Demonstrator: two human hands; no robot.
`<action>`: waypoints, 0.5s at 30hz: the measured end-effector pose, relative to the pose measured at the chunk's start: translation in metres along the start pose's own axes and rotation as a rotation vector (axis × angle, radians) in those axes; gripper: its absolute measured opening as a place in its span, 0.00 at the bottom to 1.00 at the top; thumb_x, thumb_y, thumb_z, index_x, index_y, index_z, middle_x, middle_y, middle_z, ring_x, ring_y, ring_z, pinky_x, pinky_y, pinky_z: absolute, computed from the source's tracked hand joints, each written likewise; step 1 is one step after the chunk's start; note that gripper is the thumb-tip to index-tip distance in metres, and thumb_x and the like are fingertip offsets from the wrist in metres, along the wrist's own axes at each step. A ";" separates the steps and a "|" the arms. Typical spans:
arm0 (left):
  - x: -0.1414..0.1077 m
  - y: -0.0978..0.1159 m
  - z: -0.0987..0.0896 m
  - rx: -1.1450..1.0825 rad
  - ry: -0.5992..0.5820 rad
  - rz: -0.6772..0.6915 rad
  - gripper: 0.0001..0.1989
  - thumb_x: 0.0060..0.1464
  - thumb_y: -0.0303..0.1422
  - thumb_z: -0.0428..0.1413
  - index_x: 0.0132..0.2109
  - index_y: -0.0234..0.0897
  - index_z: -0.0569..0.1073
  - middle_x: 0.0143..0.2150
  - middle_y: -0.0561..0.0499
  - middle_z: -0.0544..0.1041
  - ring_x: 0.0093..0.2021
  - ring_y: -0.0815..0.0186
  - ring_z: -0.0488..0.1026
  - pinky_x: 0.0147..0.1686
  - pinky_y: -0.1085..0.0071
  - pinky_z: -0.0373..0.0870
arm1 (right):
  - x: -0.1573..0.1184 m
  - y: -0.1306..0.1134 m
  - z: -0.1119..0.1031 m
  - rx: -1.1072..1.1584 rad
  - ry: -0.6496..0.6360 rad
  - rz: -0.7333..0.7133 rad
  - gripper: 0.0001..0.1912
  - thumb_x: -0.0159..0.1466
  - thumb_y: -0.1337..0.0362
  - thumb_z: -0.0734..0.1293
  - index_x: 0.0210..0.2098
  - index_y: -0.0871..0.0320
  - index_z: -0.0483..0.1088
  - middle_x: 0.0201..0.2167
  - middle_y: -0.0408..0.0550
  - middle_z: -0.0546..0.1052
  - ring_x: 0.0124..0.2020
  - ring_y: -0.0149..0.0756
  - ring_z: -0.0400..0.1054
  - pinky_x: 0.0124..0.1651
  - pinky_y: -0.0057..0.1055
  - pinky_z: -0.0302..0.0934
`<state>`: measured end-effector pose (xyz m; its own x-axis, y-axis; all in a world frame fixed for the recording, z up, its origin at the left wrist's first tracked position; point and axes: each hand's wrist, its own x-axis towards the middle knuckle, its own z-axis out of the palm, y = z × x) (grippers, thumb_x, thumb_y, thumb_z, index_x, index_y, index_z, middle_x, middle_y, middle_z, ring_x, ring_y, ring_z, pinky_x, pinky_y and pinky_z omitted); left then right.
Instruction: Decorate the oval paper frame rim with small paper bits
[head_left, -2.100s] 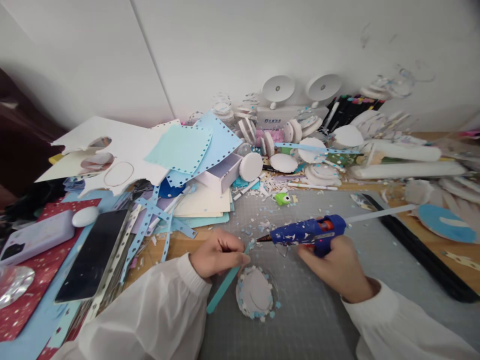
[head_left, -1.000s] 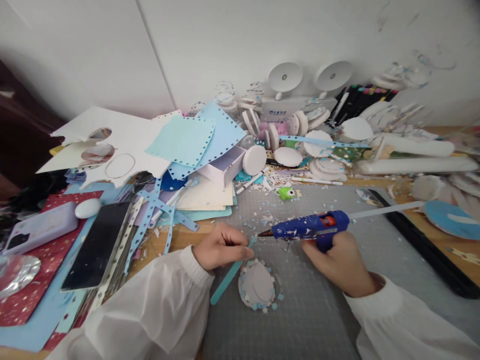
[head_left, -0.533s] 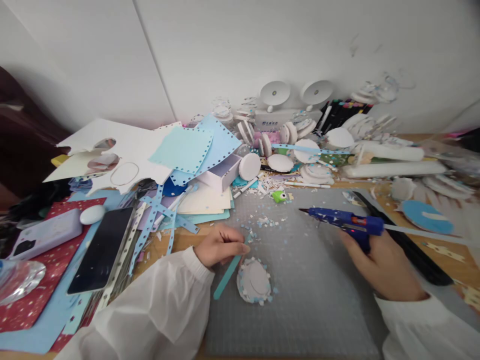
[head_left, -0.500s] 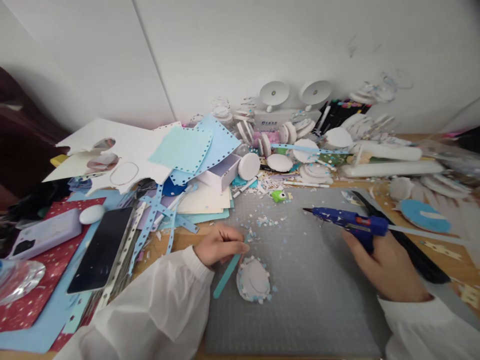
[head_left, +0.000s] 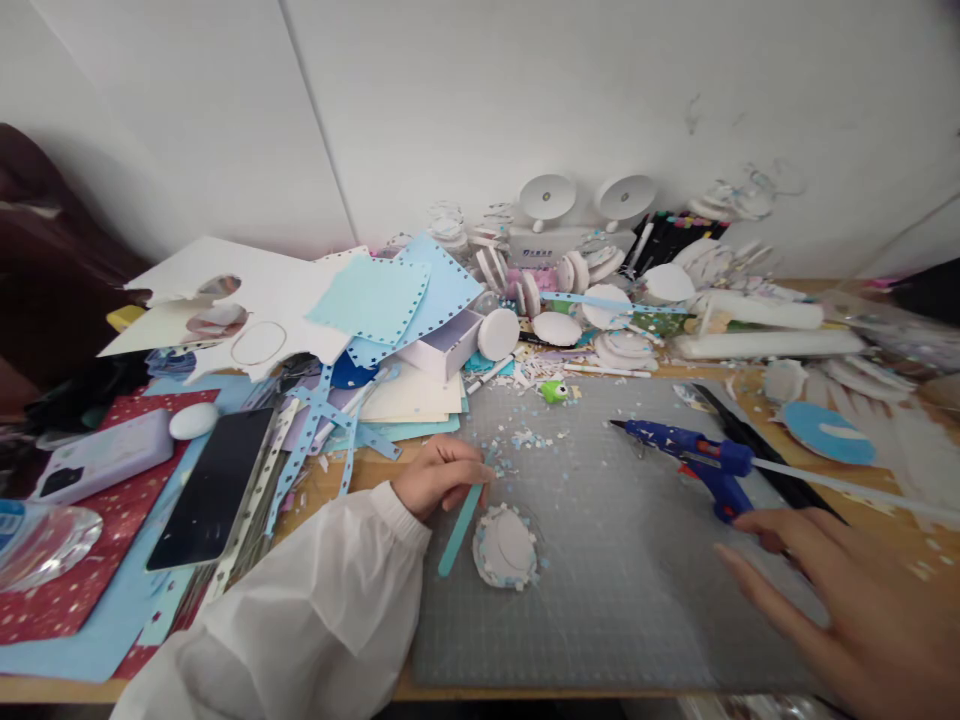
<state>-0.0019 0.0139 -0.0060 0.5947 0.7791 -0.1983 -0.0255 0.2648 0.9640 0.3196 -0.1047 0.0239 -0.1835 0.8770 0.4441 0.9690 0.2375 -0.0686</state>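
Observation:
My left hand (head_left: pixel 442 475) pinches a flat teal strip (head_left: pixel 463 528), which slants down toward me over the cutting mat (head_left: pixel 630 610). Just right of the strip lies a round white disc (head_left: pixel 507 545) with small blue and white bits around its rim. A blue hot glue gun (head_left: pixel 694 450) rests on the mat, its nozzle to the left and a long glue stick out of its back. My right hand (head_left: pixel 840 600) is beside the gun's handle with fingers spread, its index fingertip by the handle's lower end.
A small green figure (head_left: pixel 554 391) and paper scraps (head_left: pixel 529 438) lie on the mat. White discs (head_left: pixel 556 328) crowd the back. Patterned paper sheets (head_left: pixel 371 300) cover a white box. A black phone (head_left: pixel 214 490) and water bottle (head_left: pixel 49 545) lie left. A blue disc (head_left: pixel 817 432) is at right.
My right hand has let go of the glue gun and drawn back toward me and to the right. The left hand keeps its pinch on the teal strip. The view has shifted slightly.

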 end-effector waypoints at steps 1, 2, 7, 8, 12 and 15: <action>0.000 0.000 0.001 -0.028 0.023 0.011 0.15 0.44 0.35 0.57 0.16 0.30 0.73 0.06 0.58 0.56 0.09 0.76 0.52 0.14 0.76 0.49 | 0.006 -0.012 -0.004 0.029 -0.037 -0.154 0.11 0.60 0.50 0.61 0.36 0.48 0.69 0.32 0.53 0.75 0.32 0.43 0.71 0.31 0.39 0.66; 0.001 0.000 0.001 -0.050 0.048 0.023 0.16 0.43 0.35 0.57 0.15 0.30 0.72 0.06 0.58 0.56 0.09 0.77 0.51 0.15 0.76 0.49 | 0.015 -0.026 -0.006 0.047 -0.035 -0.226 0.12 0.62 0.54 0.59 0.39 0.50 0.69 0.35 0.54 0.75 0.36 0.43 0.71 0.34 0.39 0.67; 0.003 -0.003 0.003 -0.091 0.120 0.065 0.22 0.45 0.37 0.56 0.09 0.32 0.63 0.05 0.56 0.57 0.10 0.77 0.52 0.15 0.75 0.45 | 0.069 -0.091 0.011 0.143 0.091 -0.592 0.11 0.63 0.70 0.58 0.42 0.59 0.70 0.37 0.53 0.75 0.39 0.40 0.69 0.41 0.39 0.65; 0.004 -0.004 0.003 -0.097 0.125 0.065 0.22 0.45 0.37 0.56 0.10 0.33 0.62 0.05 0.56 0.57 0.09 0.77 0.52 0.14 0.75 0.44 | 0.079 -0.100 0.017 0.172 0.113 -0.639 0.11 0.63 0.70 0.59 0.43 0.60 0.70 0.38 0.53 0.75 0.40 0.40 0.68 0.42 0.38 0.65; 0.003 -0.004 0.004 -0.125 0.135 0.052 0.23 0.47 0.37 0.56 0.11 0.33 0.61 0.06 0.57 0.57 0.08 0.78 0.48 0.13 0.75 0.40 | 0.102 -0.122 0.043 0.189 0.163 -0.801 0.11 0.64 0.71 0.58 0.43 0.63 0.70 0.36 0.52 0.76 0.39 0.38 0.68 0.40 0.36 0.66; 0.002 -0.003 0.005 -0.141 0.135 0.042 0.22 0.47 0.38 0.55 0.12 0.33 0.61 0.06 0.56 0.59 0.09 0.78 0.49 0.13 0.75 0.40 | 0.107 -0.129 0.058 0.167 0.210 -0.825 0.09 0.64 0.71 0.60 0.38 0.63 0.71 0.34 0.51 0.76 0.37 0.37 0.68 0.39 0.35 0.65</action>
<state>0.0032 0.0117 -0.0082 0.4774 0.8580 -0.1897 -0.1660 0.3001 0.9394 0.1658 -0.0174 0.0284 -0.7667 0.3060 0.5644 0.4994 0.8367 0.2249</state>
